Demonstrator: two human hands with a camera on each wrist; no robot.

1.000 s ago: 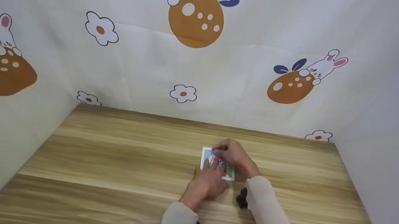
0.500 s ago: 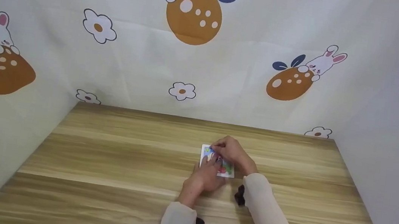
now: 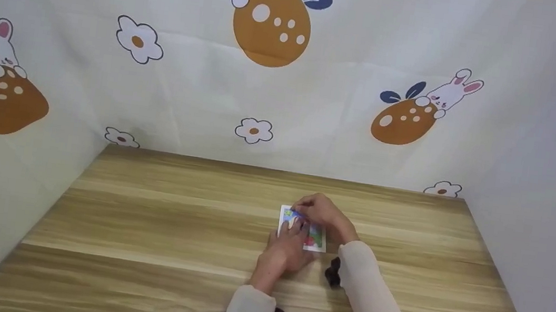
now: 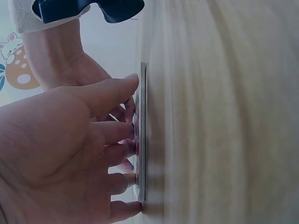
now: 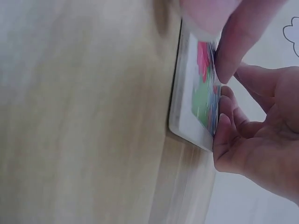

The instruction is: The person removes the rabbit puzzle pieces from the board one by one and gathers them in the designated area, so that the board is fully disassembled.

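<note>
1. Plainly, from the head view, the picture board lies flat on the wooden table, a little right of centre, beneath both hands. The left hand covers its near part, fingers spread over the printed face. The right hand is at the far part, thumb and forefinger drawn close together; whether they pinch anything, I cannot tell. Being small beside the hands, the board is probably light, and likely to skate on smooth wood unless pressed down.

2. Edge-on, in the left wrist view, the board looks thin, straight and layered, which suggests stiff card or something similar. The left fingertips stand apart along it, the lowest reaching down beside its edge. So slim a side offers little purchase; a pinch across two opposite edges should serve better than prying at one.

3. Close up, in the right wrist view, a white border with a rounded corner frames the coloured print. The right fingers are bent and appear to touch the edge, while the blurred left fingertips hide the thumb's end. That border seems the safest hold, since bending could crease the board and its face may be slick.
</note>
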